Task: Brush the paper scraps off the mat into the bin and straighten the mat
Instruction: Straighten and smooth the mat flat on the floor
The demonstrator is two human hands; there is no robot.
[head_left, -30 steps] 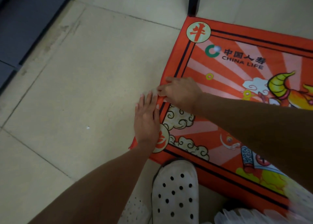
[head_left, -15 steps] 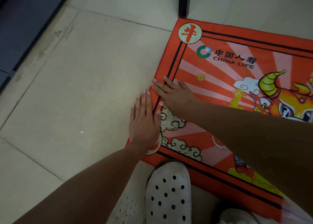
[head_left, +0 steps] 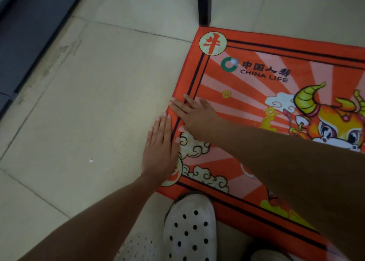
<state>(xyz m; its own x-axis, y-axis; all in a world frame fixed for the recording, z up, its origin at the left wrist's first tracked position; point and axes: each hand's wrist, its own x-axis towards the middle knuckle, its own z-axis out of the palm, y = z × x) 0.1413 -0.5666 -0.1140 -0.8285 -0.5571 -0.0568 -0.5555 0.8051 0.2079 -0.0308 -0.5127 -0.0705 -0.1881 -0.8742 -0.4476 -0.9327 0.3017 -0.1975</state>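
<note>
Both your hands lie flat, fingers straight and together: left hand (head_left: 161, 148) and right hand (head_left: 194, 115) pressing the orange mat's (head_left: 246, 94) left edge.

right hands (head_left: 197, 118) fingers now flat on mat (head_left: 256, 102) edge, pinch gone

Indoor room, beige tiled floor (head_left: 94, 106), branded floor mat (head_left: 256, 94), dark furniture leg (head_left: 204, 4)
</note>
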